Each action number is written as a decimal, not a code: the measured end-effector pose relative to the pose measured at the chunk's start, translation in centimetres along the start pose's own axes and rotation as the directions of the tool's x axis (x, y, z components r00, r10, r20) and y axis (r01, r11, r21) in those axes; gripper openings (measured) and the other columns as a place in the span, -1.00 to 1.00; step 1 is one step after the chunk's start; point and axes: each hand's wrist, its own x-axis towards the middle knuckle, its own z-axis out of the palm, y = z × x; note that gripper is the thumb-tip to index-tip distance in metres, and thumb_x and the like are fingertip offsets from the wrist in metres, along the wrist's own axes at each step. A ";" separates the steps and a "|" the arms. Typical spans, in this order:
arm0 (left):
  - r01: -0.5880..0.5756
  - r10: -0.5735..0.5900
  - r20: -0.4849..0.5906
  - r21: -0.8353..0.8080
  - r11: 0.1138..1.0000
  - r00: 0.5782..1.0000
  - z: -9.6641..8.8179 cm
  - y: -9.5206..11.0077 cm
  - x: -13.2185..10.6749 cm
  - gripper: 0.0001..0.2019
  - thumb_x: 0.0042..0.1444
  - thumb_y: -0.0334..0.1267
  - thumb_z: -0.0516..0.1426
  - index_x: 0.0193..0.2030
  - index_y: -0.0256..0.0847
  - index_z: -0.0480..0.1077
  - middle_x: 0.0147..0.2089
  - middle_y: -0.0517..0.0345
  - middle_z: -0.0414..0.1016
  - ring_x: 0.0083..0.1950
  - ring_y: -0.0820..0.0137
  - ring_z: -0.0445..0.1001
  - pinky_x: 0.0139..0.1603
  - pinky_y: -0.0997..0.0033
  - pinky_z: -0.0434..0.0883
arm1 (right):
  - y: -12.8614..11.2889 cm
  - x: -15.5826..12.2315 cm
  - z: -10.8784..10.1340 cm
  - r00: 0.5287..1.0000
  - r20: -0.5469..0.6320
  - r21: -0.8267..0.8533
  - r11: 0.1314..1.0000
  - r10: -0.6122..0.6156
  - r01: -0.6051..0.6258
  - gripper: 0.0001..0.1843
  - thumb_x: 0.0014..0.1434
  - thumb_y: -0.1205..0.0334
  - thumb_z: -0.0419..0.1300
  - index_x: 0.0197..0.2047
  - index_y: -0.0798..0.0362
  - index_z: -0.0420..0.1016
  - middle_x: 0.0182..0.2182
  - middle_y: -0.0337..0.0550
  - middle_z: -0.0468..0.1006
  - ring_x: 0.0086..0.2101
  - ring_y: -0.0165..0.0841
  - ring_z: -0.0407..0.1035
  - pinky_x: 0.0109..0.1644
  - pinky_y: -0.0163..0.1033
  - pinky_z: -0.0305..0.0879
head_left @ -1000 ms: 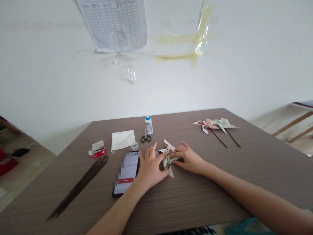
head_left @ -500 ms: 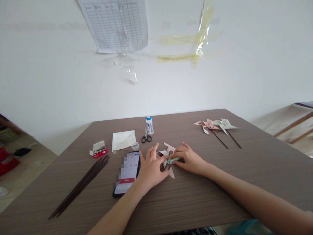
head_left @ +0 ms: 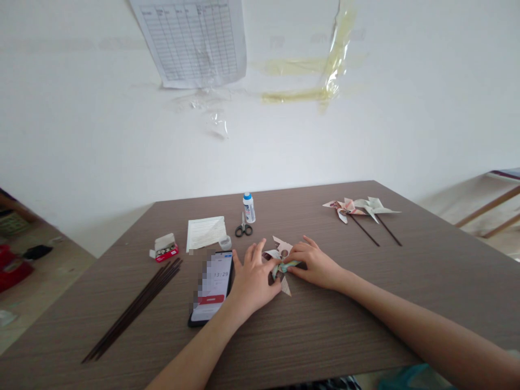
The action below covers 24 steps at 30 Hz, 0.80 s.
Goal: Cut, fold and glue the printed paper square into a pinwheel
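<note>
A paper pinwheel [head_left: 286, 285] lies on the table between my hands, its printed blades folded toward the middle. My left hand [head_left: 255, 276] pinches its left side with thumb and index finger; the other fingers are spread and raised. From the right, my right hand [head_left: 314, 262] grips a folded blade near the centre, thumb below and fingers above. The fingertips partly cover the pinwheel's centre. Just left of my left hand lies a phone [head_left: 213, 292] showing 13:29.
Scissors [head_left: 244, 230], a white glue bottle with blue cap [head_left: 248, 208], a small clear cup [head_left: 225, 242], paper sheets [head_left: 205, 233] and a red-white box of pins [head_left: 166, 249] stand beyond. Dark sticks [head_left: 134, 309] lie left. Two pinwheels on sticks [head_left: 345, 207] rest at the back right.
Hardly anything differs. Both hands keep their hold on the pinwheel, with only a very slight shift of the left hand.
</note>
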 end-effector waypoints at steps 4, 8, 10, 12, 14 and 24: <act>0.008 -0.008 0.026 0.016 1.000 1.000 -0.2 0.0 0.0 -0.59 0.42 -0.14 0.42 0.37 0.17 0.75 0.84 -0.14 0.25 0.79 -0.40 0.25 0.67 -0.98 0.02 | 0.0 0.0 0.0 1.000 0.008 -0.004 1.000 -0.001 0.001 -0.77 0.50 0.27 0.43 0.14 -0.15 0.87 0.05 -0.02 0.84 0.16 -0.04 0.71 0.68 0.59 0.13; 0.008 -0.008 0.016 0.007 1.000 1.000 0.0 -0.3 0.0 -0.57 0.41 -0.14 0.42 0.38 0.17 0.75 0.84 -0.15 0.24 0.79 -0.39 0.25 0.69 -0.96 0.00 | -0.1 0.0 -0.1 1.000 0.006 -0.007 1.000 -0.004 0.004 -0.78 0.51 0.26 0.43 0.14 -0.13 0.87 0.04 -0.02 0.84 0.15 -0.04 0.71 0.67 0.62 0.13; 0.014 -0.014 0.006 -0.008 1.000 1.000 0.2 -0.4 0.1 -0.58 0.37 -0.14 0.45 0.34 0.17 0.77 0.82 -0.16 0.26 0.77 -0.44 0.28 0.68 -0.97 0.02 | -0.1 0.0 -0.1 1.000 0.006 -0.011 1.000 -0.007 0.007 -0.78 0.51 0.25 0.43 0.14 -0.14 0.87 0.03 -0.02 0.84 0.14 -0.04 0.71 0.67 0.62 0.13; 0.025 -0.025 -0.002 -0.022 0.999 1.000 0.4 -0.4 0.2 -0.58 0.34 -0.15 0.47 0.32 0.18 0.78 0.82 -0.14 0.28 0.75 -0.46 0.30 0.68 -0.96 0.06 | -0.1 0.0 -0.1 1.000 0.009 -0.014 1.000 -0.007 0.007 -0.77 0.51 0.25 0.42 0.14 -0.15 0.87 0.03 -0.04 0.84 0.14 -0.05 0.71 0.68 0.60 0.13; 0.031 -0.031 -0.001 -0.035 0.999 1.000 0.4 -0.5 0.3 -0.56 0.32 -0.17 0.48 0.32 0.18 0.77 0.82 -0.13 0.27 0.75 -0.43 0.31 0.68 -0.95 0.07 | -0.1 -0.1 0.0 1.000 0.009 -0.013 1.000 -0.003 0.004 -0.77 0.51 0.25 0.42 0.14 -0.17 0.87 0.03 -0.05 0.84 0.15 -0.04 0.71 0.69 0.58 0.13; 0.006 -0.006 0.003 -0.036 0.999 1.000 0.0 -0.4 -0.1 -0.52 0.38 -0.19 0.45 0.41 0.19 0.73 0.86 -0.16 0.19 0.79 -0.38 0.25 0.68 -0.97 -0.02 | -0.2 -0.1 -0.2 1.000 0.010 0.011 1.000 0.003 -0.003 -0.74 0.50 0.24 0.42 0.16 -0.19 0.87 0.07 -0.04 0.84 0.17 -0.01 0.71 0.71 0.56 0.12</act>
